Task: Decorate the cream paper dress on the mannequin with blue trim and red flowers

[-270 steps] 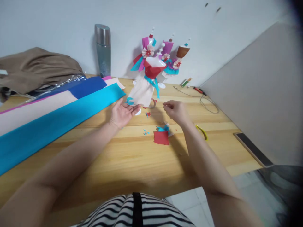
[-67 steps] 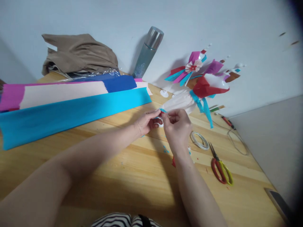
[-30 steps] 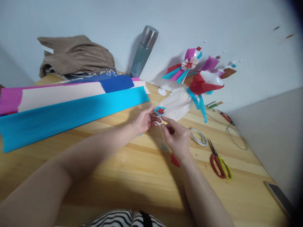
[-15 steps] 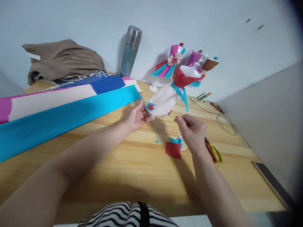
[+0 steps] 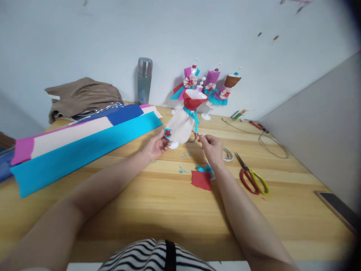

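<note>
A miniature dress form [image 5: 194,94] wears a paper dress with a red top, a blue waist ribbon [image 5: 195,116] and a long pale skirt [image 5: 180,126]. My left hand [image 5: 157,146] is at the skirt's lower left, thumb and fingers closed on the hem beside a red flower on a blue patch [image 5: 168,133]. The white round base [image 5: 173,145] shows just below the hem. Right of the skirt, my right hand [image 5: 212,149] pinches a small red piece [image 5: 197,134] against the hanging ribbon's lower end. Its fingertips partly hide that piece.
Behind stand several dressed mini forms [image 5: 214,94] and a thermos [image 5: 144,82]. Crepe paper rolls [image 5: 93,145] and brown cloth [image 5: 84,96] lie left. Red paper [image 5: 201,180], scraps, a tape roll [image 5: 228,154], scissors [image 5: 251,178], a cable [image 5: 261,141] and a phone [image 5: 338,209] lie rightward.
My view has tilted up and shifted. The dress form now stands more upright, and my right hand has come in to the ribbon's end. My left hand stays at the hem.
</note>
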The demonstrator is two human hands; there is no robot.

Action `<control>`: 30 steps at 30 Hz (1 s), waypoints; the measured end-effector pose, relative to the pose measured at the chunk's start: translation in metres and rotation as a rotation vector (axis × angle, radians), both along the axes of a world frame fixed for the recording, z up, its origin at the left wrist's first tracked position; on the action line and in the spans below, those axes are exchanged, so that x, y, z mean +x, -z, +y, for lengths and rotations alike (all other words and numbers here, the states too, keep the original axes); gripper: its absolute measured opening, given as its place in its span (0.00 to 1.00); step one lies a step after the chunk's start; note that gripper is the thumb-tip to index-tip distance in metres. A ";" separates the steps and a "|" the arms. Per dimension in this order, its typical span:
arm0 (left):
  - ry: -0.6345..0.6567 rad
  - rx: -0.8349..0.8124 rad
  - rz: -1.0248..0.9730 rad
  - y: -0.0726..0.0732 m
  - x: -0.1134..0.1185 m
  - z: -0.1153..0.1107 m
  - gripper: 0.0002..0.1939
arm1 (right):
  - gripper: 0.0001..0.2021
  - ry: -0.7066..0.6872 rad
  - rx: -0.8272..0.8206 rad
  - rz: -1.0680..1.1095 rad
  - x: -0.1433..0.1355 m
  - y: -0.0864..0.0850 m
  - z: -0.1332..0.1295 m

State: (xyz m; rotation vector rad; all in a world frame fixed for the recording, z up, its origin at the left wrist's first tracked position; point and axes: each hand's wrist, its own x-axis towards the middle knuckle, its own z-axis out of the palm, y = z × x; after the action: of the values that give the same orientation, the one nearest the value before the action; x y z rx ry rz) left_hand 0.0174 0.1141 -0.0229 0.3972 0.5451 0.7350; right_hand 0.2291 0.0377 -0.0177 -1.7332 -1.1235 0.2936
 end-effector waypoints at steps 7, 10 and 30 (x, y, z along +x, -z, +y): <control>0.024 -0.007 0.046 -0.004 0.000 0.003 0.32 | 0.17 -0.030 0.014 -0.020 0.021 -0.012 0.006; 0.007 -0.013 0.140 -0.012 0.000 0.000 0.34 | 0.16 -0.070 -0.046 -0.017 0.030 -0.021 0.004; -0.274 0.107 0.508 -0.037 -0.023 -0.044 0.35 | 0.06 -0.207 -0.341 -0.080 0.103 -0.029 -0.010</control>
State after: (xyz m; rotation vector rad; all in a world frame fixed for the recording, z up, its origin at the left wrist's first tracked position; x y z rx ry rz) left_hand -0.0052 0.0699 0.0140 0.6229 1.0564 0.9341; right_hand 0.3318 0.0278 0.0111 -1.9389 -1.3759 0.5753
